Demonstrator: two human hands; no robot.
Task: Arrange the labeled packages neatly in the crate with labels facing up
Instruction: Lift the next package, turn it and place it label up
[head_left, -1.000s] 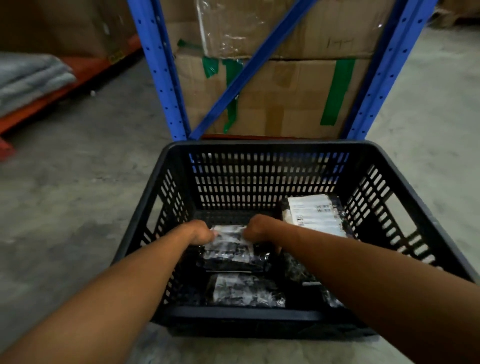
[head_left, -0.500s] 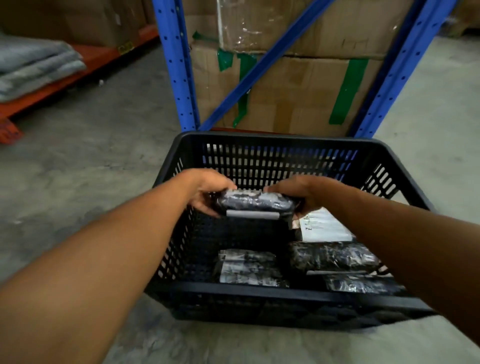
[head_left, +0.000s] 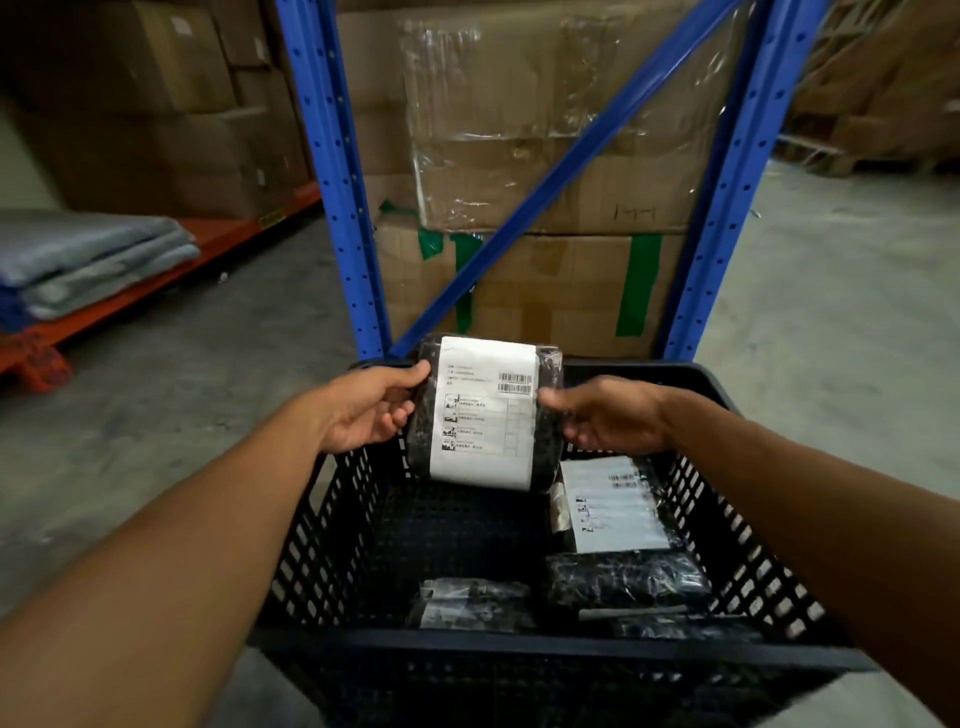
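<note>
here, glossy black package (head_left: 485, 415), paper label (head_left: 483, 410)

Two bare arms reach forward from the bottom corners and come close together in the middle. The left hand (head_left: 367, 410) is turned palm up, with its thumb on top and its fingers curled under. The right hand (head_left: 609, 414) does the same on the other side (thumb pointing in toward the left hand). Both hands are held up at about the same height, a little apart, each one pinching a side of the package (head_left: 484, 413) between them.
</note>
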